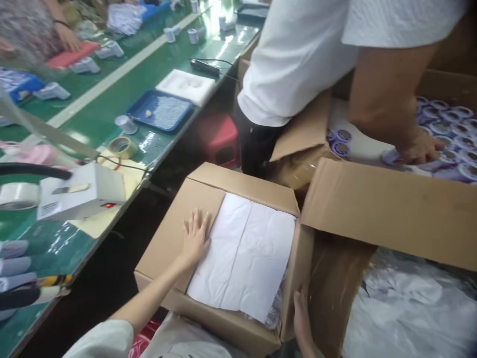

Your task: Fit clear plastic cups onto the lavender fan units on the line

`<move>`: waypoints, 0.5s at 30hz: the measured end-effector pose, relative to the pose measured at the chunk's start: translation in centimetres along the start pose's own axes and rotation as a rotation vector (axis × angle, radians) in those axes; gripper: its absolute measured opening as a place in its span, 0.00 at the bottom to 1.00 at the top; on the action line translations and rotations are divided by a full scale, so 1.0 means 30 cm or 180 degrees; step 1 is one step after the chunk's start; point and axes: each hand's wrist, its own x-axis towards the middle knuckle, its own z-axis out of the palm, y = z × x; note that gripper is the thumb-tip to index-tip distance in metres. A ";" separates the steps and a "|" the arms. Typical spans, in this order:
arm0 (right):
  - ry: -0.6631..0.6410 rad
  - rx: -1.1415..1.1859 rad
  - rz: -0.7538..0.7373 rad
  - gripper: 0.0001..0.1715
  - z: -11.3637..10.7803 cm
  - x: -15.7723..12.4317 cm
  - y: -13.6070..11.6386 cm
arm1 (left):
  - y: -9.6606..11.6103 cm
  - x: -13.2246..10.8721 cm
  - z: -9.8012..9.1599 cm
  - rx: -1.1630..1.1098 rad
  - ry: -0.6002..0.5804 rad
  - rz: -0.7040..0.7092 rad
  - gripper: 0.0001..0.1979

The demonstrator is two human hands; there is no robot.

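Note:
My left hand (pixel 194 237) lies flat with fingers spread on the left flap of an open cardboard box (pixel 169 238), touching the edge of a white creased sheet (pixel 246 253) that covers the box's contents. My right hand (pixel 302 318) is at the box's near right corner, against the raised right flap (pixel 387 209); only part of it shows and its fingers are hidden. Clear plastic peeks out under the sheet at the near edge.
A person in a white shirt (pixel 298 54) leans over a second box (pixel 439 79) of purple-rimmed round items (pixel 447 119), one hand in it. A green workbench (pixel 112 99) at left holds a blue tray (pixel 161 110), tape rolls (pixel 122 146), a white device (pixel 82 191). A red stool (pixel 218 136) stands between.

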 end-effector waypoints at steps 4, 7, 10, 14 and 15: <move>0.0026 -0.0685 0.0094 0.72 0.012 -0.041 -0.085 | -0.046 -0.110 -0.158 -0.0140 0.0206 -0.0295 0.38; -0.0008 -0.1159 0.0157 0.70 0.020 -0.013 -0.153 | -0.157 -0.160 -0.369 -0.0256 0.0376 -0.0224 0.33; -0.0198 -0.1465 0.0202 0.57 -0.005 0.034 -0.192 | -0.296 -0.248 -0.524 -0.0241 0.0057 -0.1025 0.28; -0.0390 -0.1631 0.0067 0.44 -0.043 0.069 -0.184 | -0.376 -0.347 -0.564 -0.0588 -0.0550 -0.1217 0.20; -0.0411 -0.1630 0.0029 0.42 -0.052 0.070 -0.172 | -0.377 -0.356 -0.560 -0.0671 -0.0550 -0.1139 0.20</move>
